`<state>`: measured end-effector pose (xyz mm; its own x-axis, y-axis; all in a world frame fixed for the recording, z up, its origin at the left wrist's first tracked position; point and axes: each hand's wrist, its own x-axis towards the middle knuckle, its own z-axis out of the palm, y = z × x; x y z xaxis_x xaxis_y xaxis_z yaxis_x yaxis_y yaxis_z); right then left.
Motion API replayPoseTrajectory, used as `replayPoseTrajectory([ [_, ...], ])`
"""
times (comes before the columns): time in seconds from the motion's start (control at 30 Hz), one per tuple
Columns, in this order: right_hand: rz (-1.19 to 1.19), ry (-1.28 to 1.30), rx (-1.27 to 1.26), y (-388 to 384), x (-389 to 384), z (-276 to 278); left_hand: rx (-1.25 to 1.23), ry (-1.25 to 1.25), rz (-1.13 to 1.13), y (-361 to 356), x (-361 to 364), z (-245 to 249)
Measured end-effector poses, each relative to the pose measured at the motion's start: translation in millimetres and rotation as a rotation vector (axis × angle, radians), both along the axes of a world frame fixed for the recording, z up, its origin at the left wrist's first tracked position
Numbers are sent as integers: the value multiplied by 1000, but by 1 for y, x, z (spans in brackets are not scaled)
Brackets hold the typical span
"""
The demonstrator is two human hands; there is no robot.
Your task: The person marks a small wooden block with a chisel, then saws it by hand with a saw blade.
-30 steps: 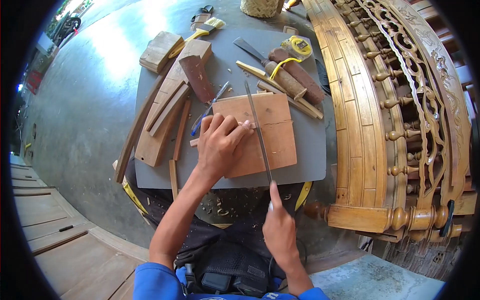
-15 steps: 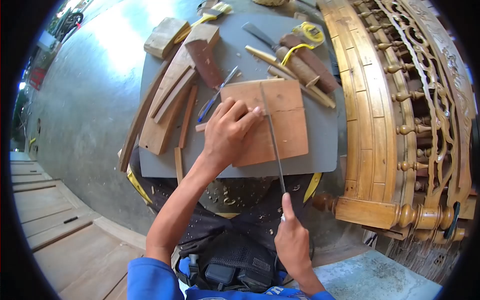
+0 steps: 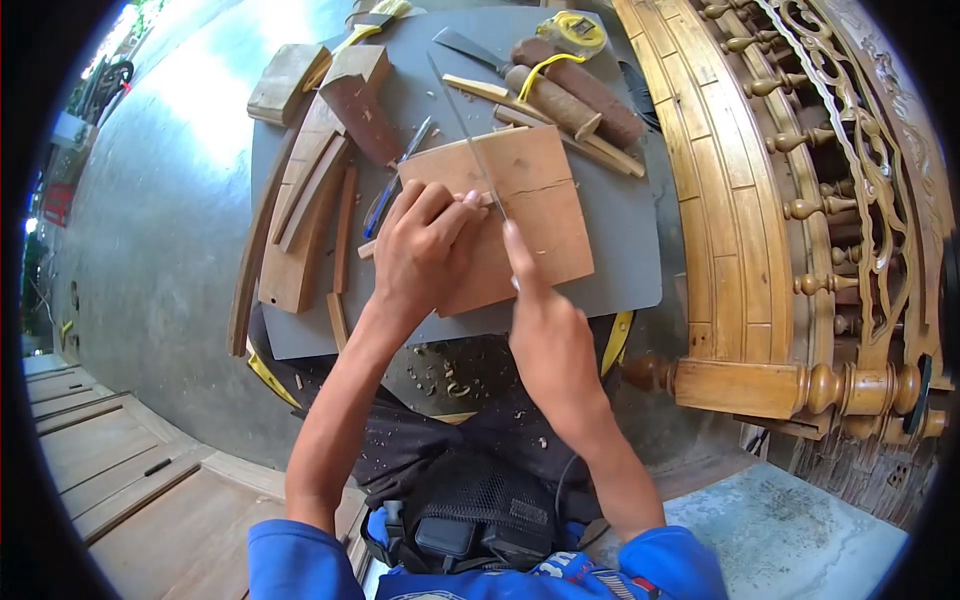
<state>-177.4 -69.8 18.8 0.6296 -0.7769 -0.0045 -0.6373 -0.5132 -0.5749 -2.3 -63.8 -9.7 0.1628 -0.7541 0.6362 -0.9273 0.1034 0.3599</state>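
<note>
My left hand (image 3: pixel 420 245) is closed over a thin wooden strip (image 3: pixel 367 249), pressing it against a flat wooden board (image 3: pixel 545 235). One end of the strip pokes out left of the hand, the other by my fingertips. My right hand (image 3: pixel 550 325) grips a narrow saw (image 3: pixel 470 135), index finger stretched along its blade. The handle is hidden in the palm. The blade crosses the board beside my left fingertips, and its tip reaches past the far edge. Whether it touches the strip is hard to see. A crack runs across the board's right part.
On the grey tabletop (image 3: pixel 625 270) lie a pen (image 3: pixel 397 180), a chisel (image 3: pixel 472 47), a yellow tape measure (image 3: pixel 575 33), a brush (image 3: pixel 365 30) and several wood pieces (image 3: pixel 290 250). Carved wooden furniture (image 3: pixel 735 250) stands close on the right. Shavings lie below.
My right hand has pushed the saw forward, away from my body, so the tip now extends beyond the board. My left hand keeps its hold on the strip. The view has shifted slightly.
</note>
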Motion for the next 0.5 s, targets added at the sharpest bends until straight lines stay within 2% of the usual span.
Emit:
replayPoseTrajectory([
  [0.07,15,-32,-25,-7,11,-2,-2,-11,7,3,1,0],
  [0.13,-4,28,3,8,-7,-5,22,-28,-96,10,-8,1],
  [0.23,-30,90,61,16,-20,-1,6,18,-76,11,-26,-4],
  [0.33,-36,-176,-43,9,-9,-19,46,14,-21,6,-21,1],
  [0.37,-40,-98,-54,6,-5,-16,83,53,21,4,-20,6],
  [0.5,-45,-423,-230,10,-1,3,30,127,31,1,-14,10],
])
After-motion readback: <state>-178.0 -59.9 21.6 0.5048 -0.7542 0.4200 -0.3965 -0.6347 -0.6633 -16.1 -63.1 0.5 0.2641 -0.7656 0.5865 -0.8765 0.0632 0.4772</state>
